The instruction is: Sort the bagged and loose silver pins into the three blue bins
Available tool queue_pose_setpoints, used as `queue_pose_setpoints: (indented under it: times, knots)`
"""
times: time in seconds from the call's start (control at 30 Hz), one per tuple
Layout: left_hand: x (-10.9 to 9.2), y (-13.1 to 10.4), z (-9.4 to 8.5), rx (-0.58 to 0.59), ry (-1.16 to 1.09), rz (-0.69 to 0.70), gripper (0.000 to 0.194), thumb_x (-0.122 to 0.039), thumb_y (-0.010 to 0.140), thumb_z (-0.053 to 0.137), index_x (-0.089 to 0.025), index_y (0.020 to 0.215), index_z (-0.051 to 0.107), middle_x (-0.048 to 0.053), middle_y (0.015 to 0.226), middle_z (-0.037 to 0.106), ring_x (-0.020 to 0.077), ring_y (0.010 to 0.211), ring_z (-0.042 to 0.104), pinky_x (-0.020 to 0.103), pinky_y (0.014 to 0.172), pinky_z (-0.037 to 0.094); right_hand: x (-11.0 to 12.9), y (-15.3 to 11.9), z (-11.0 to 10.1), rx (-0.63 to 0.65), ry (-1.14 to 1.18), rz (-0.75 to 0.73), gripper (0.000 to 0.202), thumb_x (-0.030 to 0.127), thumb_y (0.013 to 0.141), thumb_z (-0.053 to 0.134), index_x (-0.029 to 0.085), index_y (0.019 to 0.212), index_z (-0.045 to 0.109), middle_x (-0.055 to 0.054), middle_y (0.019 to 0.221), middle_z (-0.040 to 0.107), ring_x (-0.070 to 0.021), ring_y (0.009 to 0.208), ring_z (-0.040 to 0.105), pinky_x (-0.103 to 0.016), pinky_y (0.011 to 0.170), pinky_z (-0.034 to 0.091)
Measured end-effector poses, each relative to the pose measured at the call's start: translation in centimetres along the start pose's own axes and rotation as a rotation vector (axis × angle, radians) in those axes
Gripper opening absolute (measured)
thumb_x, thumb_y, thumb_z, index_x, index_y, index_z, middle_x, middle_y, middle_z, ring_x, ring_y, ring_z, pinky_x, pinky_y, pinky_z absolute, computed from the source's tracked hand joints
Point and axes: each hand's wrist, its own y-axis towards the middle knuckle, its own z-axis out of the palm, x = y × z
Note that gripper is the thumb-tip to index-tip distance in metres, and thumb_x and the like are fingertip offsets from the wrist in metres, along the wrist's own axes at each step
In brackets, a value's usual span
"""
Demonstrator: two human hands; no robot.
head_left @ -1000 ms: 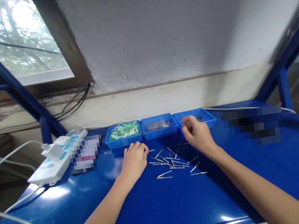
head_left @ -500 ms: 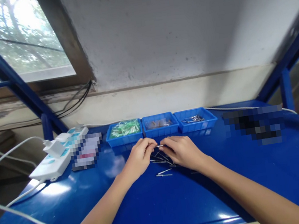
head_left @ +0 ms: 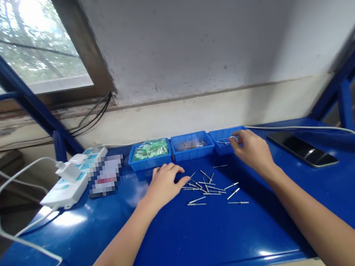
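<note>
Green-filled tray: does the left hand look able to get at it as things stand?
Probably yes. The left hand rests on the blue table just in front of the green-filled tray, with only bare tabletop between; the tray is open-topped.

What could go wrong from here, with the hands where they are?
The left hand rests at the edge of the loose pins; a sweep might roll some across the blue table. The right hand reaches into the right-hand bin, and its forearm passes near the pins, so pulling back could scatter them. The phone lies close to that arm.
</note>
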Motion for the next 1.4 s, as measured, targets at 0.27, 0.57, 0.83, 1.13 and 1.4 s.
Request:
queue_pose_setpoints:
  times: [0.27, 0.57, 0.83, 1.13, 1.4]
  knots:
    - [-0.8, 0.0, 0.5, 0.030, 0.095, 0.013, 0.015, -0.017, 0.089, 0.043, -0.021, 0.086, 0.056, 0.002, 0.097, 0.063, 0.0222, 0.097, 0.052, 0.048, 0.095, 0.029, 7.8, -4.2, 1.1, 0.362, 0.301, -0.487, 0.019, 0.030, 0.089, 0.047, 0.019, 0.098, 0.061, -0.006, 0.085, 0.063, -0.0188, 0.078, 0.058, -0.030, 0.070, 0.044]
    - [-0.8, 0.0, -0.7, -0.057, -0.088, 0.050, 0.023, -0.028, 0.096, 0.036, -0.021, 0.086, 0.056, 0.000, 0.091, 0.062, 0.0185, 0.091, 0.052, 0.036, 0.083, 0.036, 7.8, -4.0, 0.9, 0.274, 0.183, -0.589, 0.024, 0.023, 0.093, 0.039, 0.017, 0.082, 0.059, -0.005, 0.074, 0.061, -0.0162, 0.071, 0.053, -0.028, 0.067, 0.038]
    - [1.1, -0.5, -1.5, 0.202, 0.069, 0.106, 0.007, -0.027, 0.089, 0.052, -0.025, 0.088, 0.059, 0.000, 0.104, 0.056, 0.0220, 0.101, 0.047, 0.038, 0.084, 0.035, 2.4, -0.3, -1.3, -0.079, -0.183, 0.116, 0.031, 0.040, 0.091, 0.041, 0.014, 0.101, 0.057, -0.008, 0.070, 0.063, -0.0225, 0.068, 0.058, -0.028, 0.055, 0.032]
    - [0.0, -0.3, -1.5, 0.086, -0.119, 0.146, 0.016, -0.016, 0.093, 0.038, -0.020, 0.083, 0.050, 0.001, 0.086, 0.056, 0.0175, 0.088, 0.048, 0.031, 0.080, 0.039, 8.6, -4.5, 0.2, 0.436, 0.177, -0.473, 0.018, 0.032, 0.091, 0.044, 0.021, 0.092, 0.058, -0.004, 0.083, 0.065, -0.0181, 0.078, 0.060, -0.027, 0.061, 0.037]
    - [-0.9, -0.8, -2.4, 0.025, -0.262, 0.079, 0.016, -0.026, 0.095, 0.037, -0.022, 0.101, 0.051, 0.001, 0.094, 0.053, 0.0152, 0.086, 0.052, 0.030, 0.081, 0.043, 8.2, -4.0, -0.5, 0.375, 0.205, -0.479, 0.022, 0.025, 0.094, 0.036, 0.017, 0.088, 0.056, -0.006, 0.078, 0.063, -0.0171, 0.070, 0.058, -0.027, 0.059, 0.037]
